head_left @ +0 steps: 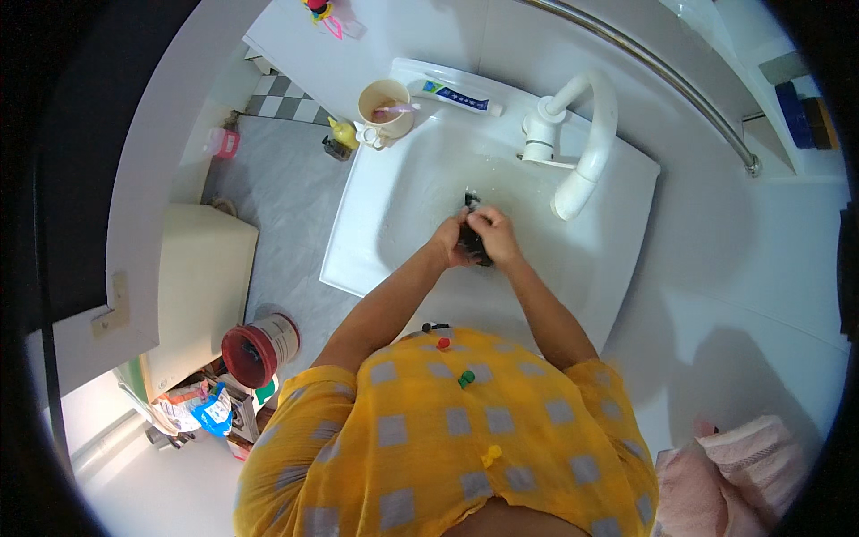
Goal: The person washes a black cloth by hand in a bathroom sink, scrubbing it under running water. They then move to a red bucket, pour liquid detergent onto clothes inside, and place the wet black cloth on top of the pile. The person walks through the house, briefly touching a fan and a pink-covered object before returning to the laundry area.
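Note:
Over the basin of a white sink (340,259), my two hands meet around a small black item (474,243). Its kind cannot be made out; its dark end pokes out past my fingers, and a pale patch, perhaps suds or a highlight, shows there. My left hand (448,242) cups it from the left with the fingers curled. From the right, my right hand (495,234) presses bent fingers onto its top. Cloudy water lies in the basin below. A white curved faucet (592,134) rises from the sink's back right, its spout to the right of my hands.
On the sink's back ledge lie a toothpaste tube (456,96) and a cream mug (383,106) holding a pink toothbrush. A yellow bottle (343,132) is beyond the left rim. A red bucket (255,351) stands at left; pink towels (752,465) hang at lower right.

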The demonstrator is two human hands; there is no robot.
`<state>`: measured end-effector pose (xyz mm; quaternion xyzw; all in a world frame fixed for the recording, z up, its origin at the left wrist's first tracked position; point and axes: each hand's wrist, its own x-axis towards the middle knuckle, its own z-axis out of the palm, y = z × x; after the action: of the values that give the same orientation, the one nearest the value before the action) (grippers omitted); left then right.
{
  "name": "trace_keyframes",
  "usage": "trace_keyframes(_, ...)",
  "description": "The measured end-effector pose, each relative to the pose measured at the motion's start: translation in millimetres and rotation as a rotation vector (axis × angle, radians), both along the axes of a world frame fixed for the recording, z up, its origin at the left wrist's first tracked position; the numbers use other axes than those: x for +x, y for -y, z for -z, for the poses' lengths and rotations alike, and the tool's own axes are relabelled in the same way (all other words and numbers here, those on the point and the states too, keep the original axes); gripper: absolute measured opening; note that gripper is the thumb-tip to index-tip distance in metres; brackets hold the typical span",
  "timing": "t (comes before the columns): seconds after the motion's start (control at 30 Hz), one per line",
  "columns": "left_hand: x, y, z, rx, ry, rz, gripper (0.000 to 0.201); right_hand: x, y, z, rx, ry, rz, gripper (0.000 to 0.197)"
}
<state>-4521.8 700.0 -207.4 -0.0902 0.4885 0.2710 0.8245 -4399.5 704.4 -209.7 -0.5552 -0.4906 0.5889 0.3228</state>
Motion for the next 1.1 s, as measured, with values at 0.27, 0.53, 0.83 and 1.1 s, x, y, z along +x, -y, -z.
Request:
trace_keyframes(0.27,-4,12,45,0.337,0.168,-0.236,0.027,-33,19,-54,0.569,0.389,-0.13,0.022)
trace_keyframes(0.53,14,11,-34,0.199,-0.099,-0.013,0.039,62,-31,2,0.448,0.937,0.24,0.029)
trace_keyframes(0.83,-2,8,1,0.086,0.025,0.003,0.052,11,5,-3,0.034,0.138,-0.116,0.02)
trace_keyframes(1.1,2,19,-1,0.401,-0.032,-0.033,0.028,-20,29,-54,0.507,0.355,-0.122,0.025)
